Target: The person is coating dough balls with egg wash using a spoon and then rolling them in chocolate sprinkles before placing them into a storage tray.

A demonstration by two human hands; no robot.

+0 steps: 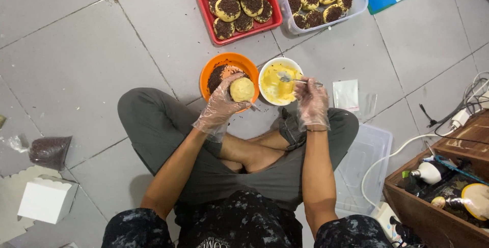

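Note:
I sit cross-legged on a grey tiled floor, both hands in clear plastic gloves. My left hand [220,106] holds a plain yellow round bun [242,89] over the orange bowl [230,60], which holds dark chocolate sprinkles. My right hand [311,101] grips a metal spoon [295,80] whose tip lies in the white bowl [266,72] of yellow cream. The two bowls stand side by side just in front of my knees.
A red tray [275,19] and a clear tub [356,1] of sprinkle-topped buns lie farther ahead. A clear lid [372,151] and small plastic bags [346,94] rest to my right, beside a wooden box [433,217] and cables. A sprinkle bag [50,150] and white box [46,199] sit left.

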